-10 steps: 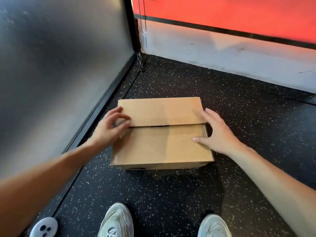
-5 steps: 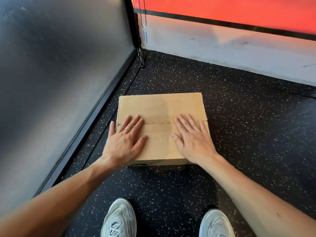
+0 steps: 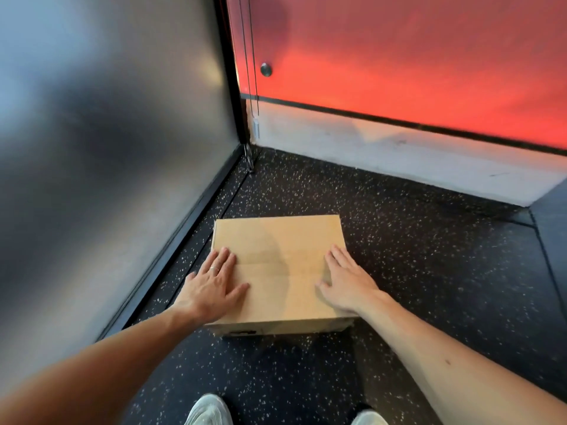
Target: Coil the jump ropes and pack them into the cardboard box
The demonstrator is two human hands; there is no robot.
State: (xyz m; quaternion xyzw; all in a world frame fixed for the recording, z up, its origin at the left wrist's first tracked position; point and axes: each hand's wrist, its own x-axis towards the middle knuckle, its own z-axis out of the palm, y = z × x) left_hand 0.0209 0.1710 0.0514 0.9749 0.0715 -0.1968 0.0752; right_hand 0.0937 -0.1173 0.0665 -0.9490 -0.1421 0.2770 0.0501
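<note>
The cardboard box (image 3: 277, 240) sits on the speckled black floor with both top flaps folded down, their seam running across the middle. My left hand (image 3: 211, 286) lies flat, palm down, on the box's left side, a ring on one finger. My right hand (image 3: 348, 282) lies flat on the right side, fingers spread and pointing away from me. Neither hand holds anything. No jump rope is visible; the inside of the box is hidden by the flaps.
A grey metal wall (image 3: 107, 179) rises close on the left with a black baseboard. A red panel (image 3: 399, 56) over a white base closes the back. Thin cords (image 3: 250, 72) hang in the corner. My two white shoes (image 3: 208, 409) stand at the bottom edge.
My hands went from holding the flaps at the box's sides to pressing flat near the middle, then slid apart toward the left and right edges. The view tilted upward.
</note>
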